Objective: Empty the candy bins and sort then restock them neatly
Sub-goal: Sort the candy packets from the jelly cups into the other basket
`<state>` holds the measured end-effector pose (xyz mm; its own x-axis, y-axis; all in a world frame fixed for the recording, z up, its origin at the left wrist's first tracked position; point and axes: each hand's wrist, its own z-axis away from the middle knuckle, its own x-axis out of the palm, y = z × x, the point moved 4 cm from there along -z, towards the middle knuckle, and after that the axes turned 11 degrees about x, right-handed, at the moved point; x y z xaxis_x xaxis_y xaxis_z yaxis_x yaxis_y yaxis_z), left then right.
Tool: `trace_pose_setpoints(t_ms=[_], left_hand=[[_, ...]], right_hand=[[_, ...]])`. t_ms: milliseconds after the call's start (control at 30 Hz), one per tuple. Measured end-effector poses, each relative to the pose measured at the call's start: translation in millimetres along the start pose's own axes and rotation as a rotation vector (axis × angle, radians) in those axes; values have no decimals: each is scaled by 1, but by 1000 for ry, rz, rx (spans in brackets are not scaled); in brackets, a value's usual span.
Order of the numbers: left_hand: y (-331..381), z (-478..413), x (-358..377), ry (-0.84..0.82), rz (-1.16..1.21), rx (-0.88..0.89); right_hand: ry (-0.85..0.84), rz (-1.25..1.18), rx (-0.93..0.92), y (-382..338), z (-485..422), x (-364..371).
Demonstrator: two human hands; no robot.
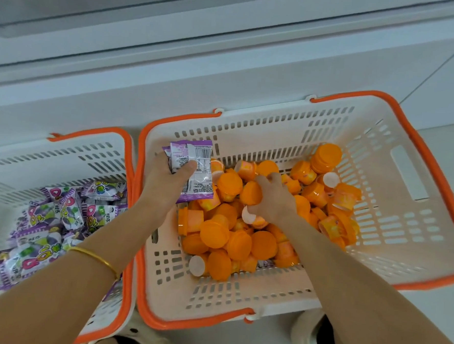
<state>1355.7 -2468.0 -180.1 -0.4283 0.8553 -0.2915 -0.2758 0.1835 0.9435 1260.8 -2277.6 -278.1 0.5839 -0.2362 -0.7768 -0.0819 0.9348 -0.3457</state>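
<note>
Two white baskets with orange rims stand side by side on the floor. The right basket (394,198) holds a heap of several orange jelly cups (224,235). The left basket (62,151) holds several purple candy packets (58,214). My left hand (167,178) is above the right basket's left wall, shut on a few purple packets (194,167). My right hand (274,198) is down in the orange cups, fingers curled among them and around one cup (252,217); I cannot tell how firmly it grips.
A white chest freezer (174,62) runs along the far side of both baskets. White floor tiles (448,148) show on the right. A light-coloured shoe (314,339) is below the right basket's near edge. One purple packet (264,263) lies buried among the cups.
</note>
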Motion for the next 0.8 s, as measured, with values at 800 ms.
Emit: trace_pose_setpoints(t_ms=[800], left_hand=[[-8, 0, 10, 3, 87, -100]], right_hand=[[91, 318, 32, -13, -21, 15]])
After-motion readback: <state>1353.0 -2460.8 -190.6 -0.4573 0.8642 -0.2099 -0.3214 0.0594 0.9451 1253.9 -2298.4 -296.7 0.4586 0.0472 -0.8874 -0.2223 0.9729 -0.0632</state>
